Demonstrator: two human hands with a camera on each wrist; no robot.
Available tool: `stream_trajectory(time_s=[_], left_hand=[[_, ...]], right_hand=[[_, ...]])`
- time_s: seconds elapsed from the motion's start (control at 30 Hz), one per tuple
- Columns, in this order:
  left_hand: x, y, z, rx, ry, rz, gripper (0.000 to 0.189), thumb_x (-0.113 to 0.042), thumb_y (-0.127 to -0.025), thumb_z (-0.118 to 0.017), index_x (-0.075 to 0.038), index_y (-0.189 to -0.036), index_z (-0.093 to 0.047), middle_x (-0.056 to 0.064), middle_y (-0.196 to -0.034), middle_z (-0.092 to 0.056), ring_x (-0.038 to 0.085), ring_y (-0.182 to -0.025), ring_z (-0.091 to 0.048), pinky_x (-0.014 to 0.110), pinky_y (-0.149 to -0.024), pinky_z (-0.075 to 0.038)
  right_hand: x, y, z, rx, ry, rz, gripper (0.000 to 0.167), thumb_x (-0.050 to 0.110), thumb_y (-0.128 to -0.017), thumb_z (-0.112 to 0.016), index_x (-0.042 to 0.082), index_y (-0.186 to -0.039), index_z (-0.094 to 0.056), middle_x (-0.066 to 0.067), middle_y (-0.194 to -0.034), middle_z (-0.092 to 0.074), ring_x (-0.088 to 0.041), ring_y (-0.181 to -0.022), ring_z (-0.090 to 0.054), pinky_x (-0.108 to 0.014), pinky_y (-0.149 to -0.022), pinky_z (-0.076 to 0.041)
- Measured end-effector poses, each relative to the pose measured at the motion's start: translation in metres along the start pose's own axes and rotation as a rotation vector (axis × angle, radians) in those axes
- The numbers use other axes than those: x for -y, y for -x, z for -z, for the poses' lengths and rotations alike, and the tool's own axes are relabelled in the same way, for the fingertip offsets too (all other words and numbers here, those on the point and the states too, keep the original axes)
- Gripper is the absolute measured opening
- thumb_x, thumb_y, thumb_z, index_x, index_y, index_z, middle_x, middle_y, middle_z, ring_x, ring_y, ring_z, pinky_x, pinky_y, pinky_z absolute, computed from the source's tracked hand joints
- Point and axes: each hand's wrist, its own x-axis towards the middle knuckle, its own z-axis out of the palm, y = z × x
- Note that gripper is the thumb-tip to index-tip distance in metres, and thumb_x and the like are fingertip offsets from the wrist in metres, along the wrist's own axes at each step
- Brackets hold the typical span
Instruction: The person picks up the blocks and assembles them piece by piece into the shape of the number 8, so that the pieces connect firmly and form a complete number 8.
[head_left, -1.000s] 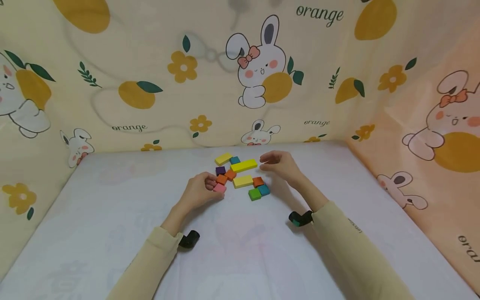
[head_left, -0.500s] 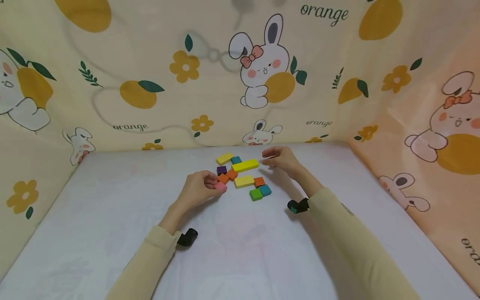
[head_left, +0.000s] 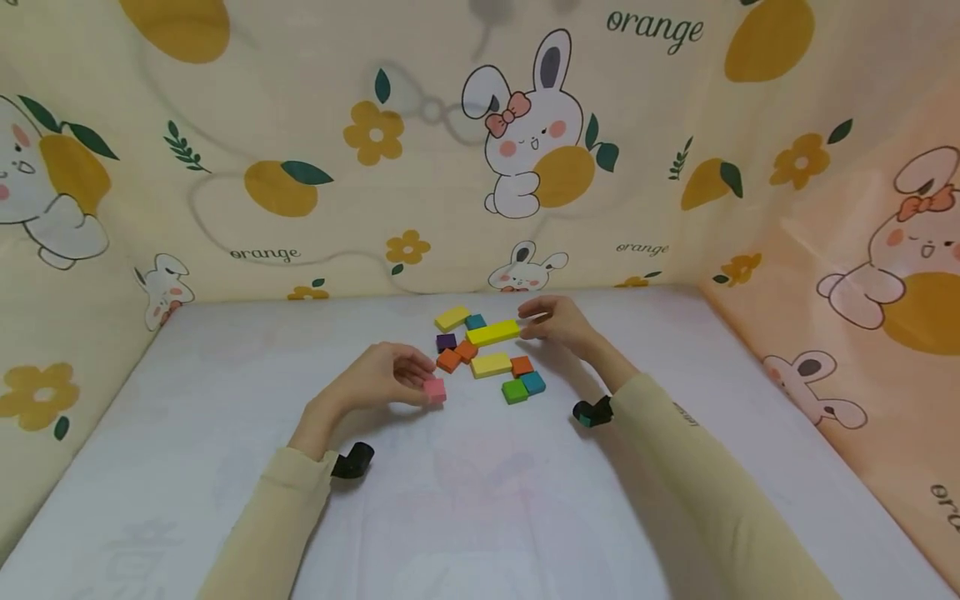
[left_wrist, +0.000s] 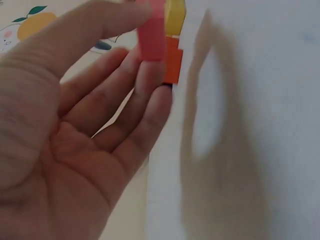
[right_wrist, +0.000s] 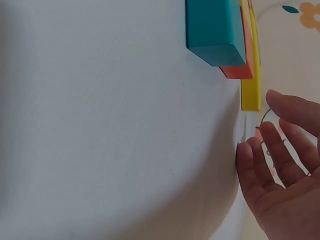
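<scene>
My left hand pinches a small pink block between thumb and fingers, just left of the cluster of blocks. In the left wrist view the pink block sits under the thumb tip, and the other fingers are spread below it. My right hand has loosely bent fingers at the right end of a long yellow block. From the right wrist, that hand shows nothing between thumb and fingers. Two orange blocks lie close to the left hand, beside a dark purple block.
A pale yellow block touches an orange block, with green and blue blocks in front. Farther back lie another pale yellow block and a teal block. A printed curtain walls the white table.
The left hand has drawn the pink block away from the orange blocks, toward the front left. The right hand moved slightly back, then returned to the long yellow block's end.
</scene>
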Motion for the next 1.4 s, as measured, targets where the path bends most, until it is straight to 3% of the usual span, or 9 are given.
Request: stream_trajectory(time_s=[0.2, 0.57, 0.9, 1.4], left_hand=[[0.003, 0.005, 0.002, 0.069, 0.007, 0.016, 0.04, -0.011, -0.077, -0.085, -0.004, -0.112, -0.066, 0.005, -0.103, -0.068, 0.021, -0.092, -0.065, 0.033, -0.084, -0.053], [0.013, 0.007, -0.002, 0.105, -0.017, 0.066, 0.041, -0.01, -0.075, -0.087, -0.007, -0.11, -0.066, 0.004, -0.102, -0.067, 0.021, -0.091, -0.063, 0.032, -0.085, -0.052], [0.01, 0.01, -0.003, 0.088, -0.045, 0.086, 0.041, -0.011, -0.075, -0.086, -0.008, -0.11, -0.066, 0.002, -0.101, -0.066, 0.02, -0.091, -0.062, 0.032, -0.086, -0.051], [0.01, 0.008, -0.006, 0.086, -0.066, 0.124, 0.043, -0.013, -0.075, -0.087, -0.01, -0.112, -0.066, 0.002, -0.104, -0.066, 0.02, -0.094, -0.062, 0.032, -0.087, -0.051]], right_hand=[[0.003, 0.0, -0.008, 0.017, -0.053, 0.0, 0.044, 0.0, -0.085, -0.074, 0.003, -0.128, -0.062, -0.01, -0.124, -0.062, -0.028, -0.11, -0.058, -0.035, -0.091, -0.05], [0.003, 0.001, -0.018, 0.001, -0.076, -0.09, 0.045, -0.007, -0.084, -0.071, 0.005, -0.127, -0.063, -0.008, -0.124, -0.063, -0.028, -0.111, -0.055, -0.033, -0.09, -0.05], [0.001, -0.002, -0.017, 0.008, -0.099, -0.148, 0.046, -0.007, -0.082, -0.073, 0.008, -0.125, -0.064, -0.006, -0.125, -0.063, -0.026, -0.112, -0.054, -0.034, -0.1, -0.044], [-0.003, -0.005, -0.02, -0.071, -0.13, -0.169, 0.045, -0.009, -0.079, -0.076, 0.007, -0.12, -0.067, -0.007, -0.12, -0.065, -0.026, -0.105, -0.054, -0.03, -0.096, -0.046]])
